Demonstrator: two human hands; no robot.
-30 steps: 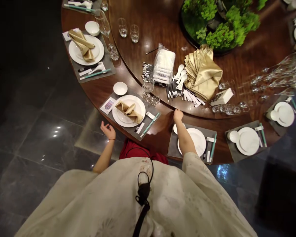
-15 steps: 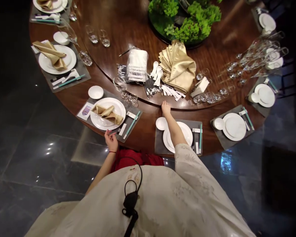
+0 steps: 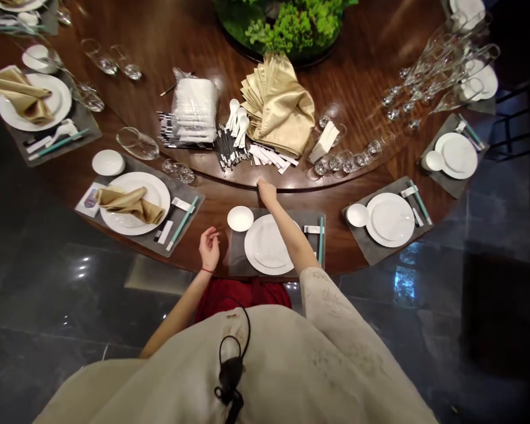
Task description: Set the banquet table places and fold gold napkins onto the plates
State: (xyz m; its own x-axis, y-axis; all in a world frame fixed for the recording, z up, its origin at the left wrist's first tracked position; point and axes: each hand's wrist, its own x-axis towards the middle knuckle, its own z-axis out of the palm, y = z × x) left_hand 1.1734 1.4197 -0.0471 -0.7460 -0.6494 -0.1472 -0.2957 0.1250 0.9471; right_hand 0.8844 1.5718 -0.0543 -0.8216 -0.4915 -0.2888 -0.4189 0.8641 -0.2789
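My right hand (image 3: 267,193) reaches over a place setting to the rim of the wooden turntable (image 3: 229,178). Its fingers are closed at that rim; what they hold, if anything, is hidden. Just beyond lie white paper packets (image 3: 269,156), dark chopstick-like sticks with white ends (image 3: 230,147), white spoons (image 3: 238,121) and a fanned pile of gold napkins (image 3: 287,115). Under my right forearm are stacked white plates (image 3: 262,244), with a small white bowl (image 3: 240,218) to their left. My left hand (image 3: 209,248) hovers near the table edge, fingers loosely curled and apart, holding nothing.
Plastic-wrapped white items (image 3: 195,109) sit left on the turntable. Small glasses (image 3: 347,162) and tall stemmed glasses (image 3: 437,76) stand at right, below and beside the green plant centrepiece (image 3: 291,26). A setting with a folded gold napkin (image 3: 132,203) and glasses (image 3: 136,143) is at left.
The view has swung right, so the table's things sit further left. My left hand has risen and moved right, away from the left setting. My right hand stays at the turntable rim.
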